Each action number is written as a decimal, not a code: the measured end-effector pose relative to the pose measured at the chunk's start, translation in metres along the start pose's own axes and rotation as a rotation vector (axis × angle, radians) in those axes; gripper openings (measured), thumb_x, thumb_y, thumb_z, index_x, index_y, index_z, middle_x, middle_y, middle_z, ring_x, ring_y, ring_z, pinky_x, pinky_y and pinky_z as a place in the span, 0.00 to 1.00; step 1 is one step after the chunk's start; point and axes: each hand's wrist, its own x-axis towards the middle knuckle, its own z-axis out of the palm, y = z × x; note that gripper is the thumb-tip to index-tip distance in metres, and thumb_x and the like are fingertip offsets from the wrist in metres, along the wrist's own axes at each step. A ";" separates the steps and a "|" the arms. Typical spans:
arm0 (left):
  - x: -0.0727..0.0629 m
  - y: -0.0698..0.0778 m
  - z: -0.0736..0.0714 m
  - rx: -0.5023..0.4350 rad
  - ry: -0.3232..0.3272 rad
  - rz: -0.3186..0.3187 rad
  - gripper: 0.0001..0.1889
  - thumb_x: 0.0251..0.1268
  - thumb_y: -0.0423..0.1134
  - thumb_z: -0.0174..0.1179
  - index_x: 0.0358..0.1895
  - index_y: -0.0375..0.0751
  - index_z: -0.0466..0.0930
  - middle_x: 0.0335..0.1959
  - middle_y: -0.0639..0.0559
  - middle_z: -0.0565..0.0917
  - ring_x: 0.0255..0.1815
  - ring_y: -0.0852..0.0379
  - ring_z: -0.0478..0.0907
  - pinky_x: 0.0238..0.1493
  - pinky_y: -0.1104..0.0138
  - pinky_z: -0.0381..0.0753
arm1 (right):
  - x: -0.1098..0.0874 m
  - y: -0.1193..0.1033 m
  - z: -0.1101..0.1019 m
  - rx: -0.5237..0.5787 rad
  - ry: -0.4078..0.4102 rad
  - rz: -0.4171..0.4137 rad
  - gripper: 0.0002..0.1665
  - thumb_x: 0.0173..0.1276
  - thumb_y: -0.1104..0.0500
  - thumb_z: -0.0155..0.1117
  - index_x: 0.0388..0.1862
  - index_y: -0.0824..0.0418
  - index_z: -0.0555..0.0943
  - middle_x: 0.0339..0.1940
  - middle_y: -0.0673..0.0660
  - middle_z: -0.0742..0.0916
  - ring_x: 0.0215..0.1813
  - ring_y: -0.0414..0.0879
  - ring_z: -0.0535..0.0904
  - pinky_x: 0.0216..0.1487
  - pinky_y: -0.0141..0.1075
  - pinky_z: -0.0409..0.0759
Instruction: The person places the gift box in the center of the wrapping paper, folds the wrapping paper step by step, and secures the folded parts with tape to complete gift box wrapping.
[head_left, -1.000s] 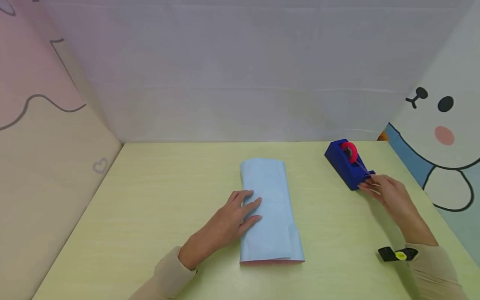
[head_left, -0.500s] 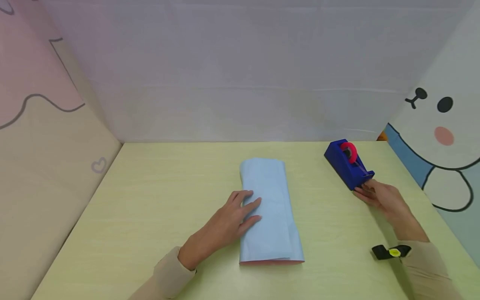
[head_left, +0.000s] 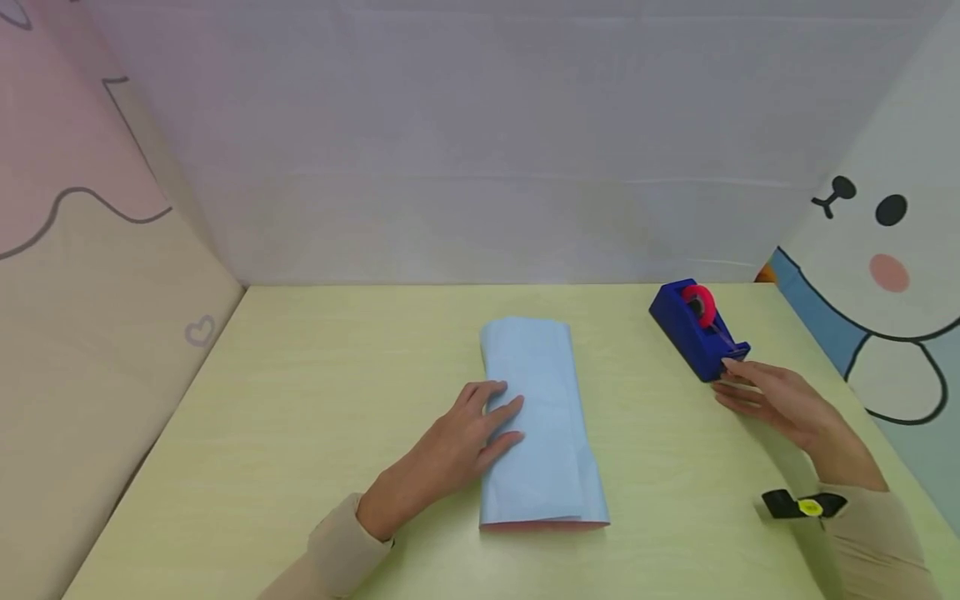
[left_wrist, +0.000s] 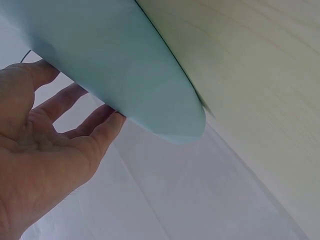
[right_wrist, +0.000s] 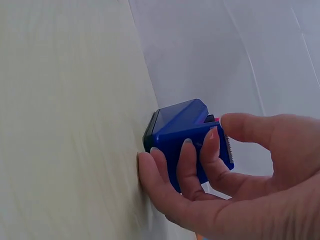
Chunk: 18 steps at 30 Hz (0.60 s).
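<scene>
1. The left hand (head_left: 453, 437) rested on the left side of the folded blue paper (head_left: 538, 429), fingers spread apart.
2. That paper lay lengthwise on the pale table (head_left: 315, 383).
3. A blue tape dispenser (head_left: 684, 336) with a red roll (head_left: 708, 302) stood to its right.
4. The right hand (head_left: 787, 408) touched the dispenser's front, fingers bent; whether it clamped anything, I could not tell.

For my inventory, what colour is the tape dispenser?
The dispenser is blue, clearest in the head view.
</scene>
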 end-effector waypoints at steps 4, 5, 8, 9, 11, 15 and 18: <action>0.000 0.000 -0.001 0.005 -0.001 -0.004 0.23 0.73 0.44 0.65 0.65 0.37 0.81 0.64 0.36 0.75 0.66 0.41 0.71 0.57 0.58 0.82 | -0.001 -0.004 0.004 -0.172 0.007 -0.018 0.42 0.85 0.46 0.48 0.74 0.80 0.54 0.57 0.57 0.80 0.48 0.31 0.83 0.52 0.35 0.85; 0.000 0.000 -0.001 0.006 -0.003 -0.005 0.23 0.73 0.44 0.65 0.65 0.37 0.81 0.64 0.36 0.75 0.66 0.41 0.70 0.57 0.58 0.83 | -0.002 -0.005 0.005 -0.204 0.010 -0.021 0.42 0.85 0.46 0.48 0.74 0.80 0.54 0.59 0.60 0.79 0.47 0.30 0.82 0.52 0.35 0.85; 0.000 0.000 -0.001 0.007 -0.012 -0.013 0.23 0.73 0.45 0.65 0.66 0.37 0.80 0.65 0.36 0.75 0.66 0.41 0.70 0.57 0.58 0.82 | -0.003 -0.008 0.010 -0.280 0.014 -0.045 0.37 0.85 0.46 0.48 0.70 0.79 0.60 0.61 0.65 0.79 0.48 0.30 0.81 0.51 0.34 0.84; 0.000 0.000 -0.001 0.007 -0.015 -0.015 0.23 0.74 0.45 0.64 0.66 0.37 0.80 0.65 0.36 0.75 0.67 0.42 0.70 0.57 0.58 0.82 | -0.003 -0.009 0.012 -0.299 0.013 -0.057 0.35 0.85 0.47 0.49 0.67 0.78 0.63 0.61 0.65 0.79 0.48 0.30 0.80 0.51 0.33 0.84; 0.000 0.000 -0.001 0.004 -0.021 -0.022 0.23 0.74 0.45 0.64 0.66 0.37 0.80 0.65 0.37 0.75 0.67 0.42 0.70 0.58 0.58 0.82 | -0.004 -0.011 0.015 -0.327 0.006 -0.081 0.30 0.85 0.48 0.49 0.63 0.76 0.66 0.58 0.63 0.80 0.48 0.31 0.80 0.51 0.32 0.84; 0.000 0.000 -0.001 0.008 -0.019 -0.022 0.23 0.74 0.45 0.64 0.66 0.38 0.80 0.65 0.37 0.75 0.66 0.42 0.70 0.58 0.58 0.82 | -0.003 -0.012 0.021 -0.347 -0.016 -0.128 0.27 0.85 0.50 0.50 0.60 0.76 0.70 0.53 0.59 0.82 0.48 0.33 0.82 0.50 0.29 0.83; 0.000 0.001 -0.001 0.005 -0.014 -0.021 0.23 0.74 0.45 0.64 0.66 0.37 0.80 0.65 0.36 0.75 0.66 0.42 0.70 0.58 0.58 0.82 | -0.003 -0.012 0.024 -0.350 -0.044 -0.178 0.25 0.84 0.54 0.51 0.60 0.77 0.70 0.51 0.57 0.84 0.48 0.33 0.82 0.50 0.27 0.82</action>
